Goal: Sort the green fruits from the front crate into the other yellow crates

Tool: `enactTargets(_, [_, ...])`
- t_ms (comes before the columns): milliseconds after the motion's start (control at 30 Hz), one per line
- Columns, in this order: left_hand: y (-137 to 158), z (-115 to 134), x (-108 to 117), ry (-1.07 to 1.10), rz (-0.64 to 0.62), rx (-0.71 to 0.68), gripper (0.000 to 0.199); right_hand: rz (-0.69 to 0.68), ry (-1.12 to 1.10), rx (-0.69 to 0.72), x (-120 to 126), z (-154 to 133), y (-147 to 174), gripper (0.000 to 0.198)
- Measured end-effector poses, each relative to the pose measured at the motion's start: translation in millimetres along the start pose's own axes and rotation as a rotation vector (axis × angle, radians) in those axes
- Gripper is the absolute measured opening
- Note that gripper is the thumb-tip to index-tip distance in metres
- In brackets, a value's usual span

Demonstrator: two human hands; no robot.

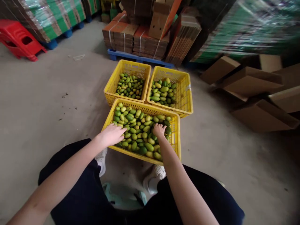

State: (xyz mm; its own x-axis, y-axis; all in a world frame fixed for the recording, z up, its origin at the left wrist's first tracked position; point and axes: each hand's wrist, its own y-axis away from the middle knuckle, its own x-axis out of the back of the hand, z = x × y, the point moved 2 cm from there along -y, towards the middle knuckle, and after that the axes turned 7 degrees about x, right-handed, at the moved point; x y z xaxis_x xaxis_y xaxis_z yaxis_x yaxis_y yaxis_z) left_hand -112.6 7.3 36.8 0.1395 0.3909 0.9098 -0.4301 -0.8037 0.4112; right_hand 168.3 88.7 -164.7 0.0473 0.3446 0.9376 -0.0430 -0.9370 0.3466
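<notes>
A yellow plastic crate [143, 158] stands in front of me, filled with oval green and yellow fruits [136, 131] that look like small mangoes. Over its left side, my left hand [113, 135] rests on the fruits with fingers stretched out and slightly apart, gripping nothing. My right hand [159, 129] reaches into the right part of the crate. Its fingers curl down among darker green fruits, and whatever lies under them is hidden.
Behind stand two more yellow crates, the left [107, 90] and right [185, 90], both holding similar fruits. Flattened cartons [122, 34] are stacked on a blue pallet [140, 58]. Open cardboard boxes [252, 82] lie at right, a red stool [20, 39] at far left. My shoes flank the near crate.
</notes>
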Motion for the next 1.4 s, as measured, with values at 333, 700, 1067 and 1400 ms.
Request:
enactTargets(333, [-4, -18, -8, -0.01, -0.144, 0.134, 0.048, 0.06, -0.011, -0.073, -21, 13, 1, 0.035])
enactTargets(700, [-8, 3, 12, -0.059, -0.196, 0.109, 0.05, 0.022, -0.29, -0.11, -13, -6, 13, 0.034])
enactTargets(1067, [-20, 6, 17, 0.056, -0.017, 0.146, 0.079, -0.113, -1.098, 0.087, 76, -64, 41, 0.021])
enactTargets(1400, [-15, 16, 31, 0.172, 0.286, 0.086, 0.056, -0.555, -1.85, 0.537, 104, -114, 100, 0.036])
